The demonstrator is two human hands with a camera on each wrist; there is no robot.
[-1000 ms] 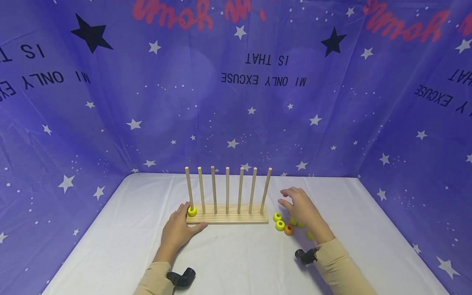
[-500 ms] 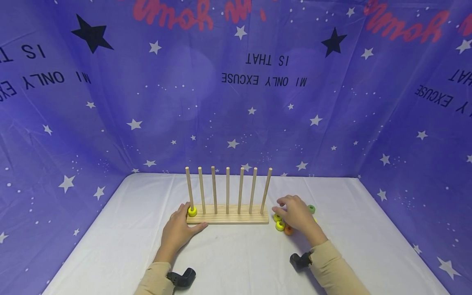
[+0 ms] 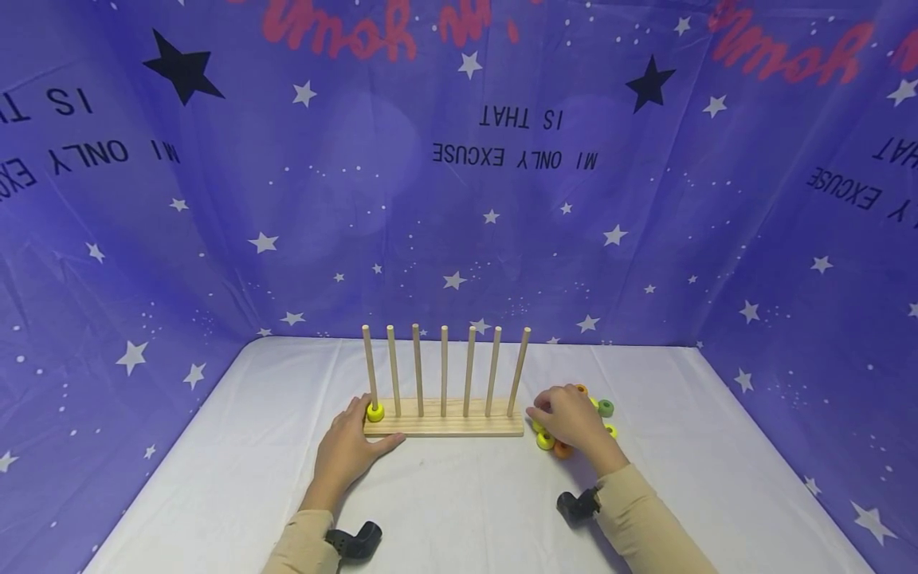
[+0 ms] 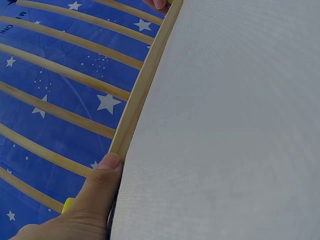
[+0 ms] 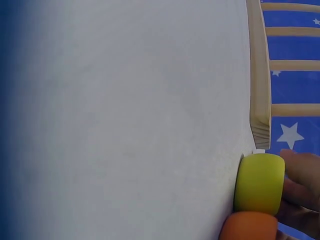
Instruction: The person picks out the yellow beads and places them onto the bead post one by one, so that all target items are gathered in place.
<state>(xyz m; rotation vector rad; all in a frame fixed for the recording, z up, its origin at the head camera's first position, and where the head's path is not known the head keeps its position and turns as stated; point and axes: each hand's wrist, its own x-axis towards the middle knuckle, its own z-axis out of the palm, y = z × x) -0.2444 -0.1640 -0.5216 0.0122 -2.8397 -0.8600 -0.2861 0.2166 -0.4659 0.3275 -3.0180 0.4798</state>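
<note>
A wooden rack with a row of upright pegs (image 3: 459, 426) stands on the table. My left hand (image 3: 347, 458) grips its left end, with the thumb (image 4: 102, 172) along the front edge. One yellow bead (image 3: 375, 412) sits at the foot of the leftmost peg. Right of the rack, my right hand (image 3: 570, 416) is low over a cluster of beads, fingers bent down near a partly covered yellow bead (image 3: 538, 427). In the right wrist view a nearer yellow bead (image 5: 260, 183) hides part of the fingers, so whether they pinch anything is unclear.
Around the right hand lie more beads: a yellow one (image 3: 545, 441), an orange one (image 3: 562, 450), a green one (image 3: 606, 408) and another yellow one (image 3: 611, 430). A white cloth covers the table (image 3: 459, 510). A purple star-print curtain (image 3: 459, 199) encloses its back and sides.
My right hand has moved left and down over the beads, uncovering the green and orange ones behind it. The left hand and the rack stay in place.
</note>
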